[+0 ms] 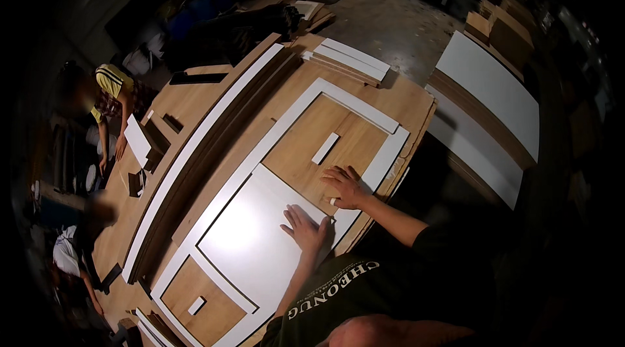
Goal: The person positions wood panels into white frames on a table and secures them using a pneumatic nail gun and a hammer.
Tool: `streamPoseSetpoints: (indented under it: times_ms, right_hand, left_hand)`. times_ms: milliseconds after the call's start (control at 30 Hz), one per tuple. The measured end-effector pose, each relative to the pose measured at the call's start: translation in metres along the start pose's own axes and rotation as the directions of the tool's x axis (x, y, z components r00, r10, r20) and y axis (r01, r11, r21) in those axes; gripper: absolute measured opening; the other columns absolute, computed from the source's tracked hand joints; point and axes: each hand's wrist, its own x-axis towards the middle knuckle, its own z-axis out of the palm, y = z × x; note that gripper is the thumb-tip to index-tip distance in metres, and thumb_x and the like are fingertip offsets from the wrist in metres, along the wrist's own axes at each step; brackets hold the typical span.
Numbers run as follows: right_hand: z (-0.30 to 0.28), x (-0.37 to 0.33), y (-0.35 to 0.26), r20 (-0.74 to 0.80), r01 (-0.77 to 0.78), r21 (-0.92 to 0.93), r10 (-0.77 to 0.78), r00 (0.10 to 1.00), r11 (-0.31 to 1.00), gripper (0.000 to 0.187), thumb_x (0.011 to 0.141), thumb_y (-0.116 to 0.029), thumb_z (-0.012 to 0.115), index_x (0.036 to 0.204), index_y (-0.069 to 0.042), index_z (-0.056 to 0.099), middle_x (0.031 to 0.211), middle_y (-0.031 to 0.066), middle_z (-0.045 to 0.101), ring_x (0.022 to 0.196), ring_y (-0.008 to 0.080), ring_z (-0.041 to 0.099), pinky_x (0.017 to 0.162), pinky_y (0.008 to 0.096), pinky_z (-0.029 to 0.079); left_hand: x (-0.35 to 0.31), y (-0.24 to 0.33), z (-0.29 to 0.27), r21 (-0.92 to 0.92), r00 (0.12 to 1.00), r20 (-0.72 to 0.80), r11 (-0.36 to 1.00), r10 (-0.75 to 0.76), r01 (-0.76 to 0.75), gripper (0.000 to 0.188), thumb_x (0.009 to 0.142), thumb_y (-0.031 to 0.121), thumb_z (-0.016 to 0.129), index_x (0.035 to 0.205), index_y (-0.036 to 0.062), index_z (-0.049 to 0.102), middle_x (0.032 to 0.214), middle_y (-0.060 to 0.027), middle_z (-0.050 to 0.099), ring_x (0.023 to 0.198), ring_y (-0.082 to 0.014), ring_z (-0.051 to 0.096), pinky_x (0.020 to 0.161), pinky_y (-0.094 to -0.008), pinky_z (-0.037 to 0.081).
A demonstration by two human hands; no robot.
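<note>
A long white frame (228, 182) lies flat on the wood-coloured tabletop, with a glossy white panel (250, 236) set in its middle opening. My left hand (306, 230) rests on the panel near its right end, fingers spread. Just beyond the panel's edge, my right hand (345, 189) is over the wood surface inside the far opening, its fingers stretched out; a white band circles one finger. Neither hand grips anything. A small white block (325, 148) lies in the far opening. Another small white block (196, 305) lies in the near opening.
Long white-topped boards (195, 142) are stacked along the left. Shorter white strips (351, 62) lie at the table's far end. White panels (491, 86) stand stacked at the right. Two people work across the table: one in a yellow top (114, 80), one in white (66, 252).
</note>
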Motion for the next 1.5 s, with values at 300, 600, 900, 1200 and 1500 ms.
streamPoseSetpoints:
  times_ms: [300,600,900,1200,1500]
  right_hand:
    - [0.024,0.043,-0.035,-0.062,0.011,0.116,-0.004,0.998,0.993,0.057,0.077,-0.033,0.07,0.126,-0.011,0.053,0.134,0.011,0.046,0.129,0.0297,0.038,0.108,0.0472,0.025]
    - [0.069,0.07,-0.078,0.113,-0.026,-0.024,0.029,0.993,0.999,0.08,0.074,-0.034,0.072,0.14,-0.009,0.033,0.144,0.0099,0.034,0.138,0.0297,0.024,0.112,0.0569,0.011]
    - [0.067,0.069,-0.075,0.122,-0.043,-0.009,0.044,0.992,0.999,0.078,0.074,-0.024,0.069,0.141,-0.011,0.032,0.145,0.0077,0.034,0.139,0.0286,0.023,0.113,0.0569,0.009]
    - [0.064,0.074,-0.116,0.075,-0.158,-0.012,0.159,0.984,0.987,0.082,0.081,-0.038,0.065,0.146,-0.012,0.022,0.149,0.0079,0.029,0.141,0.0262,0.021,0.112,0.0604,0.005]
    - [0.156,0.029,-0.269,0.484,0.307,0.191,-0.362,0.797,0.932,0.076,0.084,-0.052,0.059,0.141,-0.008,0.035,0.149,0.0095,0.031,0.141,0.0255,0.022,0.111,0.0593,0.008]
  left_hand:
    - [0.007,-0.002,-0.005,-0.039,0.999,0.047,0.999,-0.008,0.01,0.103,0.078,0.057,0.059,0.147,-0.0027,0.012,0.153,-0.0243,0.014,0.144,-0.036,0.009,0.109,-0.063,0.0]
    - [-0.025,-0.042,-0.034,-0.303,0.961,-0.251,0.953,-0.113,0.033,0.068,0.077,0.019,0.066,0.133,-0.0062,0.038,0.137,-0.03,0.038,0.127,-0.0434,0.036,0.107,-0.0499,0.028]
    - [-0.144,-0.184,-0.116,0.028,0.701,-0.622,0.884,-0.35,0.467,0.053,0.08,0.023,0.066,0.129,0.0093,0.053,0.137,-0.0217,0.043,0.127,-0.0411,0.038,0.104,-0.0503,0.033]
    - [-0.173,-0.229,-0.115,0.042,0.738,-0.487,0.832,-0.467,0.554,0.058,0.084,0.037,0.061,0.138,0.022,0.047,0.147,-0.0148,0.036,0.136,-0.0405,0.027,0.109,-0.0603,0.015]
    - [-0.206,-0.213,-0.129,-0.15,0.618,-0.59,0.823,-0.519,0.548,0.069,0.081,0.041,0.064,0.138,0.0099,0.042,0.14,-0.0227,0.039,0.132,-0.0411,0.032,0.108,-0.0566,0.021]
